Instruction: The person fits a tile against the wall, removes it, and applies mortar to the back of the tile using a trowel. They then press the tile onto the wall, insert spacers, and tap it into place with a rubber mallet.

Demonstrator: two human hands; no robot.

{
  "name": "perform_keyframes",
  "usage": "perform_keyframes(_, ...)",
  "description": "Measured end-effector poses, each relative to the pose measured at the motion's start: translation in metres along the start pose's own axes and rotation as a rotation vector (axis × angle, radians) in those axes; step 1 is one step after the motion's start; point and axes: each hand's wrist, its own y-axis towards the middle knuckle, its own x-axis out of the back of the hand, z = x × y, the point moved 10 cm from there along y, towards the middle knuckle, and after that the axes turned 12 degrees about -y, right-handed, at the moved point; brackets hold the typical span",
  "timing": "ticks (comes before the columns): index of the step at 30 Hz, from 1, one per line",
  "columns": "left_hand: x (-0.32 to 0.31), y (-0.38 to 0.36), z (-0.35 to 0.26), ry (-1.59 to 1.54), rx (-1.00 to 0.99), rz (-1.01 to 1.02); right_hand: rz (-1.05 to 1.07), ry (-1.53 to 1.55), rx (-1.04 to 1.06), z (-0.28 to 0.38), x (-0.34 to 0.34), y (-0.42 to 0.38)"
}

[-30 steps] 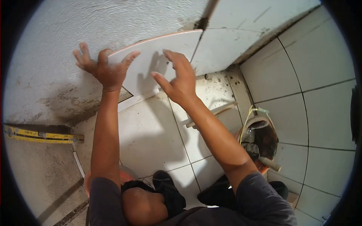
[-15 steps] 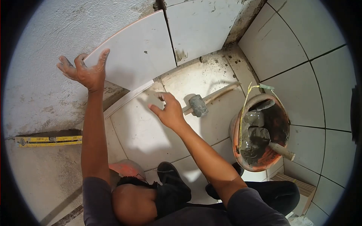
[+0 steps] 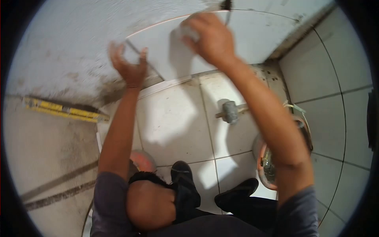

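Wall tile (image 3: 173,47): white, set against the plastered wall, under both hands. Left hand (image 3: 130,67): fingers spread, blurred, at the tile's lower left edge. Right hand (image 3: 209,35): curled, pressed on the tile's upper part; grip on anything unclear. Rubber mallet (image 3: 229,111): on the floor, below the right hand. Mortar bucket (image 3: 265,166): under the right forearm. Yellow level (image 3: 63,110): left of the left hand.

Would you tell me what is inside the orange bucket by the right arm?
Little shows: the right forearm covers most of the orange bucket. Only something dark and greyish shows at its rim.

Both arms reach up, left hand (image 3: 130,67) spread, right hand (image 3: 209,37) fisted.
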Motion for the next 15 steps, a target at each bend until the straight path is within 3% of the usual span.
perform_keyframes(1, 0.001, -0.022, 0.005, 0.022, -0.008, 0.019, 0.102, -0.134, 0.044, -0.004, -0.006, 0.013)
perform_keyframes(2, -0.008, -0.044, 0.022, 0.014, 0.149, 0.165, 0.081, -0.116, 0.158, 0.0, -0.001, 0.023)
perform_keyframes(5, -0.034, -0.12, 0.048, -0.027, 0.467, 0.558, 0.466, -0.288, 0.21, -0.004, -0.024, 0.042)
perform_keyframes(6, -0.032, -0.13, 0.05, -0.019, 0.476, 0.547, 0.466, -0.281, 0.224, -0.003, -0.023, 0.046)
perform_keyframes(8, -0.039, -0.166, 0.063, 0.133, 0.609, 0.742, 0.529, -0.344, 0.208, -0.009, -0.027, 0.047)
perform_keyframes(11, -0.041, -0.195, 0.082, 0.181, 0.734, 0.796, 0.463, -0.411, 0.251, -0.017, -0.03, 0.046)
perform_keyframes(15, -0.048, -0.209, 0.095, 0.223, 0.799, 0.842, 0.526, -0.373, 0.278, -0.017, -0.036, 0.044)
